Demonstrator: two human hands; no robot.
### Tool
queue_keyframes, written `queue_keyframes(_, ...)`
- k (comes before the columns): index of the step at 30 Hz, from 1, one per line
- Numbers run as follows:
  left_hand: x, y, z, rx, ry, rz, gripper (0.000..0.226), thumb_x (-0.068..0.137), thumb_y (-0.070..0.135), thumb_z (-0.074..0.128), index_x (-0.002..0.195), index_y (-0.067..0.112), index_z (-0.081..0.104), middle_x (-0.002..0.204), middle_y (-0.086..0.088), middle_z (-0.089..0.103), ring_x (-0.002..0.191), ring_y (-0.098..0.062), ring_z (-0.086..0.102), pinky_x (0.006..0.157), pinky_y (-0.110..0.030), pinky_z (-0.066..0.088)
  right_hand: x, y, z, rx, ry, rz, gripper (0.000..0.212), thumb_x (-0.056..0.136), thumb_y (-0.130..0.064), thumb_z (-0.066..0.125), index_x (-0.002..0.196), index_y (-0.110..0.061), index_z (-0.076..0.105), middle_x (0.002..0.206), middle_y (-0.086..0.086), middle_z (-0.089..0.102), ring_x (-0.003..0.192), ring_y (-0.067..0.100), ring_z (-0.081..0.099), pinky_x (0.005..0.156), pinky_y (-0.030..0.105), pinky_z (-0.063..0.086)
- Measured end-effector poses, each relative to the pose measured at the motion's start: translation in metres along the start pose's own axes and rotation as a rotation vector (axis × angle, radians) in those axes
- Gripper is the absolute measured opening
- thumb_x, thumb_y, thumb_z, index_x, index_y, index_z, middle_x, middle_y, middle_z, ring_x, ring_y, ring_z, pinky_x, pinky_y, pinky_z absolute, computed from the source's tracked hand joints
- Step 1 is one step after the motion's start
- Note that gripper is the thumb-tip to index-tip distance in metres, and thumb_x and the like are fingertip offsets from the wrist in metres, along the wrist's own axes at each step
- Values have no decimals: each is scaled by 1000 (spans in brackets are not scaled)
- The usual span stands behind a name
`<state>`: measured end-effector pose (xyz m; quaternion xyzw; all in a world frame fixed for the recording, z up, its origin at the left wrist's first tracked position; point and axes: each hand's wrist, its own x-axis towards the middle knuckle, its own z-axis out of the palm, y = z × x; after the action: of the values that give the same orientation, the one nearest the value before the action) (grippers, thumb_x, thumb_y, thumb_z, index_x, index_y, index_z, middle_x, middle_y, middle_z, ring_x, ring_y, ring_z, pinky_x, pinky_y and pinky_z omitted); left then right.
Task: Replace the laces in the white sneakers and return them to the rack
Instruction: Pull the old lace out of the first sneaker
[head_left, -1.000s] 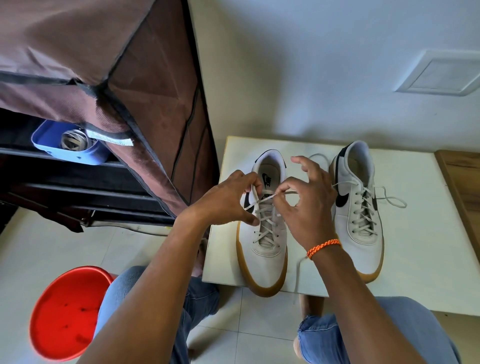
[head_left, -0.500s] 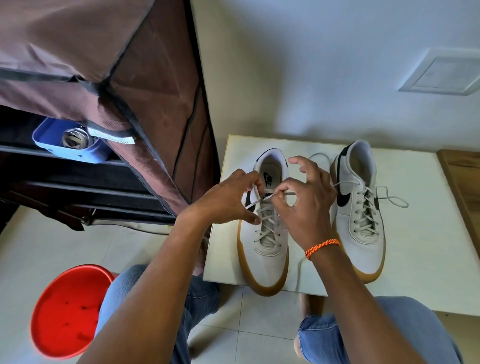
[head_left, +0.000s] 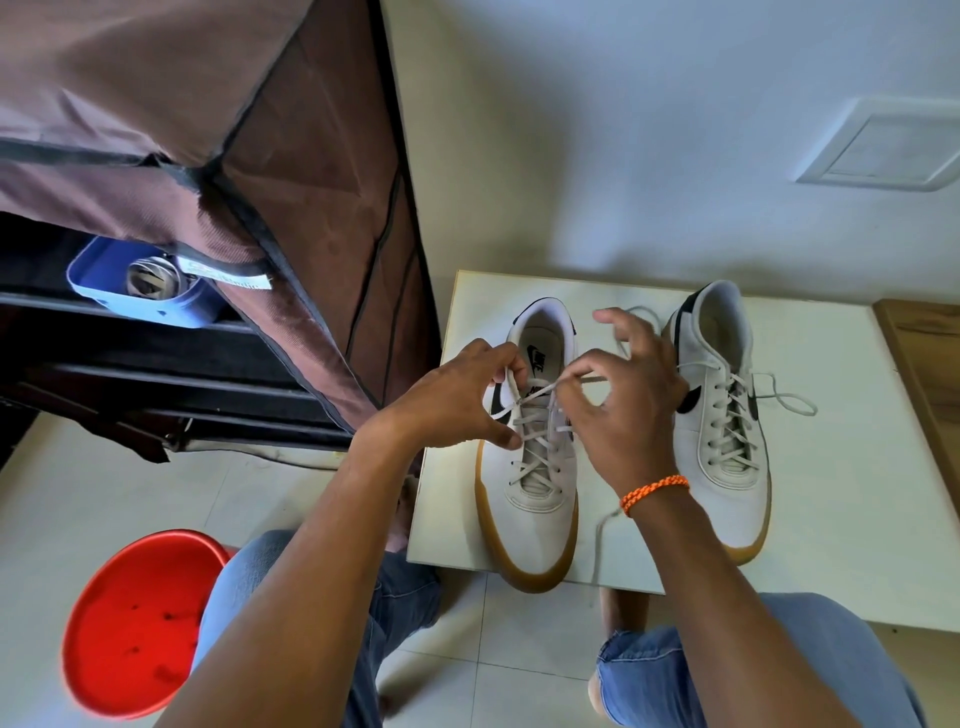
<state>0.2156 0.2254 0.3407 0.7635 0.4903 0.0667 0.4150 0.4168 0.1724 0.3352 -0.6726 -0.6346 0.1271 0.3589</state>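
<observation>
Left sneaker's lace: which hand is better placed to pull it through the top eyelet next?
Probably the right hand: it pinches the lace over the left sneaker tongue. The left hand holds the lace at the eyelet side, steadying.

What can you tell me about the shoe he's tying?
The left sneaker is white, leather-looking, with a tan gum sole, black swoosh and black heel trim. It sits flat on the white table, toe toward the person and poking over the edge. Its pale lace crisscrosses up; the left hand and right hand pinch its ends.
</observation>
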Motion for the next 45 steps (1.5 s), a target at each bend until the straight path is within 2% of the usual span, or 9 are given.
queue_keyframes(4,0,-2,0,-1,2,0,61,71,37,97,110,46,51,120,12,50,117,-11,55,100,-48,52,-3,-5,0,-94,-60,-56,16,81,-18,75,82,-34,78,156,-8,46,143,27,37,106,57,32)
queue_keyframes(8,0,-1,1,1,6,4,61,71,38,97,111,46,52,119,11,49,117,-11,55,100,-48,52,-14,-13,15,-137,-195,-55,9,86,-25,76,82,-32,76,167,-13,31,152,23,24,110,52,22)
queue_keyframes(16,-1,1,0,-18,-2,10,59,72,33,97,111,43,53,120,14,49,118,-1,51,101,-45,52,-1,-2,0,-6,-15,14,8,80,-26,71,74,-30,70,146,-10,53,135,22,46,103,56,34)
queue_keyframes(19,0,0,0,-14,0,9,59,73,33,97,110,43,53,120,14,49,117,0,51,101,-46,51,-3,-5,0,-58,-56,-21,24,79,-10,74,81,-34,73,150,-9,50,141,23,41,108,55,30)
queue_keyframes(25,1,-1,0,-5,3,4,61,71,38,97,112,43,53,120,12,49,119,-8,53,101,-47,52,-15,-14,17,-117,-222,-46,12,85,-20,78,82,-31,73,161,-14,37,147,19,29,108,51,24)
queue_keyframes(32,0,-1,0,-17,0,3,59,72,35,97,111,43,54,121,13,49,119,-6,52,100,-45,52,-3,-4,1,-34,-76,-22,13,79,-22,77,75,-32,70,149,-9,52,141,23,43,106,53,32)
queue_keyframes(35,1,-2,0,-17,3,3,60,71,36,97,111,43,53,121,13,49,119,-4,52,100,-44,52,-6,-8,6,-29,-150,-10,15,82,-20,76,86,-35,73,158,-12,42,149,19,32,108,45,24)
queue_keyframes(38,1,-3,0,-6,5,2,61,72,36,97,113,42,53,121,13,49,119,-4,52,100,-43,52,-12,-9,15,-98,-233,-15,10,87,-26,75,92,-35,74,164,-14,32,151,16,25,112,50,24)
queue_keyframes(45,1,-2,0,-8,1,-4,60,71,36,97,110,43,53,120,14,49,119,-5,52,100,-45,52,-7,-10,7,-158,-107,-96,14,81,-18,76,77,-29,68,154,-9,47,142,22,38,102,42,29)
